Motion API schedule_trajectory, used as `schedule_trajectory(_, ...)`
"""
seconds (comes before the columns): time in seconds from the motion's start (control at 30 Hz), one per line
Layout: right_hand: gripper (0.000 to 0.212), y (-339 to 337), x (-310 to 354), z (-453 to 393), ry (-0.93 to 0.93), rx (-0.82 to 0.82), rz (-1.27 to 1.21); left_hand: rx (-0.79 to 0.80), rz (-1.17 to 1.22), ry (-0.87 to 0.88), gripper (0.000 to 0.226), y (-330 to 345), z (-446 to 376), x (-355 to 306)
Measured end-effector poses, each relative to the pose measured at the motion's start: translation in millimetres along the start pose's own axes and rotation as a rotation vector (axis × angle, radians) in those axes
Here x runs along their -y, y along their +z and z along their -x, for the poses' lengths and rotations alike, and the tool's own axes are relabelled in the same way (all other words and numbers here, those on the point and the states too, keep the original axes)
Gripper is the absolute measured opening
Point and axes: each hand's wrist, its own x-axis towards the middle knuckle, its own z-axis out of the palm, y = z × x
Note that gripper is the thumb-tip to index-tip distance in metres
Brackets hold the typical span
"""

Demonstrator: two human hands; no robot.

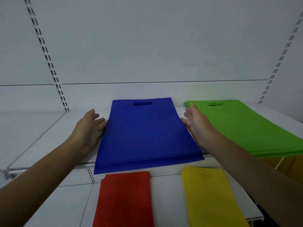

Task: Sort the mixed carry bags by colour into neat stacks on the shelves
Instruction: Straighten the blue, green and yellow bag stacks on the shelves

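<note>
The blue stack (146, 133) lies mid-way along the upper shelf (49, 128), its front edge hanging a little over the shelf's front edge. The left hand (89, 126) and right hand (196, 125) flank its two sides, fingers straight and open, gripping nothing, just at the stack's edges. It looks like the squaring-up step. Next would be pressing both sides in evenly and nudging it back. A green stack (249, 126) sits toward the right end; red (124, 199) and yellow (211, 197) stacks lie on the lower shelf.
</note>
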Motion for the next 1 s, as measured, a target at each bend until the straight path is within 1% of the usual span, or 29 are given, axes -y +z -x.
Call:
schedule_trajectory(0.1, 0.061, -4.2, -0.2, 4.0, -0.010, -0.018, 0.028, 0.010, -0.015, -0.009, 0.057, -3.8, 1.0, -1.7)
schedule_trajectory(0.2, 0.061, -5.4, 1.0, 2.5, -0.011, -0.038, -0.039, 0.011, -0.013, -0.019, 0.057, 1.4, 0.8, -1.2)
schedule_trajectory(0.37, 0.062, -3.6, -0.6, 2.3, -0.008, -0.001, -0.087, 0.004, -0.010, -0.032, 0.058, 5.1, -2.8, -1.3)
schedule_trajectory(0.57, 0.061, 3.2, 2.9, 3.2, 0.001, 0.005, -0.112, -0.014, 0.024, -0.030, 0.058, 10.0, -3.6, -3.8)
schedule_trajectory(0.73, 0.057, 9.6, 8.1, 10.4, 0.014, 0.033, -0.002, -0.019, 0.017, -0.027, 0.057, 15.4, -0.4, -5.3)
schedule_trajectory(0.83, 0.054, 8.1, 8.8, 13.8, -0.017, 0.035, 0.056, -0.014, 0.006, -0.014, 0.056, 12.9, 1.1, -4.1)
schedule_trajectory(0.93, 0.044, 6.2, 4.8, 16.5, -0.064, 0.036, 0.111, -0.007, -0.073, 0.013, 0.056, 8.6, 7.7, 1.3)
schedule_trajectory(1.0, 0.046, 3.4, 2.6, 16.0, -0.069, 0.055, 0.092, -0.010, -0.100, 0.045, 0.055, 8.4, 14.0, 4.1)
